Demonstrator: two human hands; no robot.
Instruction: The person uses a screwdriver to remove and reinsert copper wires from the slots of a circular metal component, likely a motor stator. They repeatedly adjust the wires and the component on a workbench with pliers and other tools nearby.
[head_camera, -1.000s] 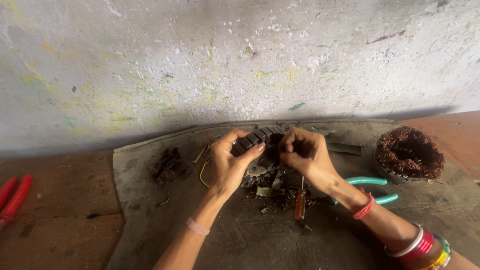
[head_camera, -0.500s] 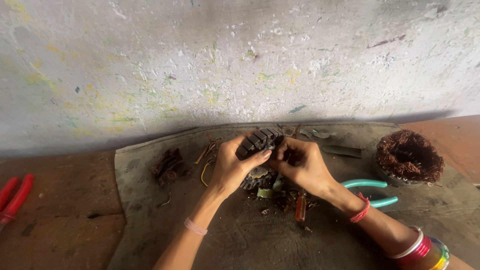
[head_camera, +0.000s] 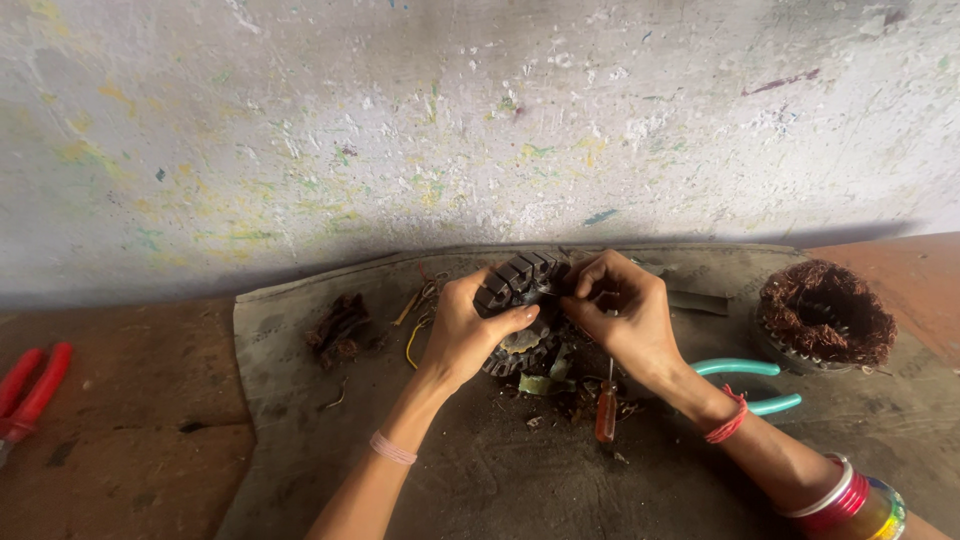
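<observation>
The left hand (head_camera: 468, 335) grips the dark slotted stator core (head_camera: 518, 300) on the grey mat (head_camera: 300, 420) while the right hand (head_camera: 620, 315) apparently pinches something at a slot (fingertips hidden), so stripping seems underway.

Dark grey toothed motor core (head_camera: 520, 275); reddish-brown wire coil (head_camera: 825, 312) at three o'clock; teal-handled pliers (head_camera: 745, 368); red-handled pliers (head_camera: 30, 395) at nine o'clock; orange-handled screwdriver (head_camera: 606, 412).

The hands hide much of the motor core (head_camera: 520, 285). The red pliers (head_camera: 30, 392) run off the left edge; the bangles (head_camera: 860, 505) off the bottom.
</observation>
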